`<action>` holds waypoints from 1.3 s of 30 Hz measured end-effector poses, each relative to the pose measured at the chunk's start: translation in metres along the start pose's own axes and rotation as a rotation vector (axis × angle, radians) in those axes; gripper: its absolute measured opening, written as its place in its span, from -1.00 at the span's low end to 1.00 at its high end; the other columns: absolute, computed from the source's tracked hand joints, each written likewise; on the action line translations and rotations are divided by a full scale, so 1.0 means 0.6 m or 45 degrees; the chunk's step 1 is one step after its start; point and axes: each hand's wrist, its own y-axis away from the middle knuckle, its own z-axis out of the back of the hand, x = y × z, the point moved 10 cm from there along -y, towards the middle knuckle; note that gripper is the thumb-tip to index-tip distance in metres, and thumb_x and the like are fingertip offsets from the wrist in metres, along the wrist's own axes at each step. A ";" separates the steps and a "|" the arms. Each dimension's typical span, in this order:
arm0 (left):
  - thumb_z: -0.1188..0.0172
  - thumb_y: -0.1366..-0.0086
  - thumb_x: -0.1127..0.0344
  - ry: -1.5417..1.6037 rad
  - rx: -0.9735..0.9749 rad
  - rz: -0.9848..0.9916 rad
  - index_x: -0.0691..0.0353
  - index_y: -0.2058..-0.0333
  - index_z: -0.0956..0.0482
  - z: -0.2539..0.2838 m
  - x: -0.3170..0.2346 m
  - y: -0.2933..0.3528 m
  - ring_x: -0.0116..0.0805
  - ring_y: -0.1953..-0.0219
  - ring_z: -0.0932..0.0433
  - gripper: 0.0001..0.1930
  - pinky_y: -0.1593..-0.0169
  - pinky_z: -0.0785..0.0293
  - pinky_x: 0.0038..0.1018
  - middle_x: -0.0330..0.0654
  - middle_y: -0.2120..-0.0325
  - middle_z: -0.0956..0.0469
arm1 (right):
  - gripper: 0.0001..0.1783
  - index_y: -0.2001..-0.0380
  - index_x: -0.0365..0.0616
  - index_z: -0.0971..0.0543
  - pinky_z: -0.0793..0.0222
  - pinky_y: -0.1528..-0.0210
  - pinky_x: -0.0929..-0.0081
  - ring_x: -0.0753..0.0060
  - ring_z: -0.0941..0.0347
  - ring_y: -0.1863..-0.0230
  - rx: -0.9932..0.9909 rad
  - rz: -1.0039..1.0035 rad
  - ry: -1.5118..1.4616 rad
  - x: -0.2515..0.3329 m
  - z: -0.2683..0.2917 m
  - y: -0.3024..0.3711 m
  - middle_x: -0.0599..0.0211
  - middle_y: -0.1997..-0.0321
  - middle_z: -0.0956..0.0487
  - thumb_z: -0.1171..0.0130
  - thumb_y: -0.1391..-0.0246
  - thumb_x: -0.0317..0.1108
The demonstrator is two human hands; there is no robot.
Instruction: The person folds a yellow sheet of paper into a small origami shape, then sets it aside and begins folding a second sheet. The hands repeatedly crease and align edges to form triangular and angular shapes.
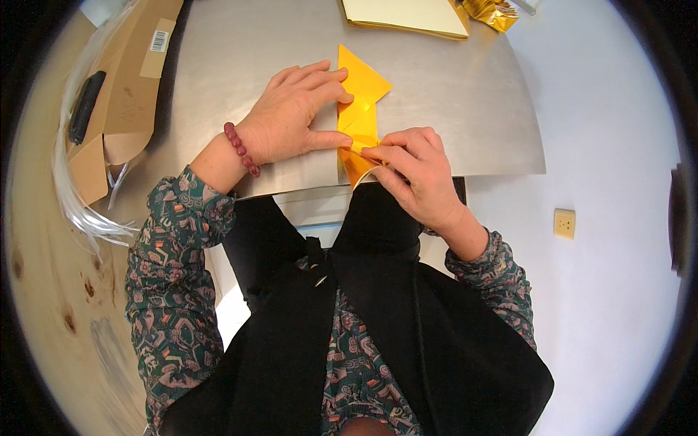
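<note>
As glossy gold paper [359, 115] lies creased and pointed, left hand [287, 120] splayed along its edge, right hand [418, 171] pinching its curled end.

The paper [358, 116] looks glossy, the tabletop [458, 116] metal.

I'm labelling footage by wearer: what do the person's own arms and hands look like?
The left hand and right hand are ungloved. A bracelet of round, dark red beads circles the left wrist. The left sleeve and right sleeve match: dark green with a busy pinkish print and orange touches, bunched near the ends.
</note>
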 end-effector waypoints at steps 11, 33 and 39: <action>-0.46 -0.32 0.05 0.022 0.011 -0.018 0.03 -0.26 -0.60 0.003 -0.010 0.002 0.04 -0.62 -0.13 -0.43 -0.63 0.02 0.07 -0.03 -0.53 -0.32 | -0.85 0.25 -0.07 -0.68 -0.26 0.12 0.19 0.16 -0.40 0.21 0.086 -0.268 -0.040 -0.045 -0.012 -0.041 0.32 0.31 -0.54 -0.33 -0.30 -0.23; -0.36 -0.31 -0.08 -0.026 0.083 -0.015 0.07 -0.32 -0.50 0.002 -0.022 0.001 0.08 -0.65 -0.04 -0.33 -0.65 0.11 0.14 0.03 -0.56 -0.24 | -0.86 0.33 -0.03 -0.68 -0.28 0.11 0.23 0.18 -0.44 0.19 0.021 -0.123 -0.001 -0.019 0.009 -0.015 0.36 0.25 -0.58 -0.42 -0.21 -0.25; -0.30 -0.34 -0.02 -0.008 0.081 -0.034 0.11 -0.26 -0.51 0.000 -0.013 0.004 0.09 -0.66 -0.02 -0.41 -0.65 0.14 0.15 0.02 -0.58 -0.20 | -0.76 0.45 -0.10 -0.58 -0.31 0.21 0.13 0.03 -0.45 0.35 0.034 -0.300 -0.027 -0.037 -0.002 -0.044 0.24 0.46 -0.55 -0.37 -0.22 -0.24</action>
